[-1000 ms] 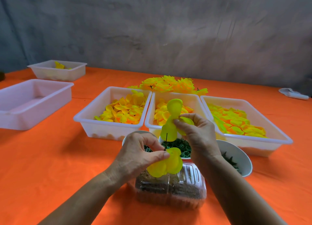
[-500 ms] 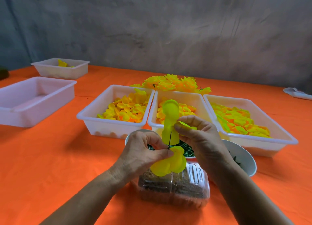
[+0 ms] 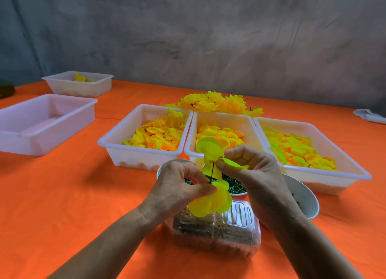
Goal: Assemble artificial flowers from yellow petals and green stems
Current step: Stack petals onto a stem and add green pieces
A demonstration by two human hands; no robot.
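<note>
My left hand [image 3: 177,186] pinches a thin dark stem [image 3: 212,172] that points up, with a cluster of yellow petals [image 3: 211,203] hanging below the pinch. My right hand [image 3: 254,174] pinches a yellow petal piece [image 3: 211,153] whose lobes stand above and beside the stem tip. Both hands are above the middle of the orange table. Three white trays hold loose yellow and orange petals: left [image 3: 117,140], middle [image 3: 246,119], right [image 3: 338,165]. Finished yellow flowers [image 3: 217,103] lie in a pile behind the trays.
A clear plastic box [image 3: 217,234] with brown contents sits under my hands. White bowls with green parts stand behind it [image 3: 236,188] and at the right [image 3: 307,197]. Two more white trays stand at the left, near [image 3: 41,119] and far [image 3: 81,84]. A white object [image 3: 369,115] lies far right.
My right hand has brought the petal piece slightly lower and closer to the stem tip. My left hand holds the stem about where it was.
</note>
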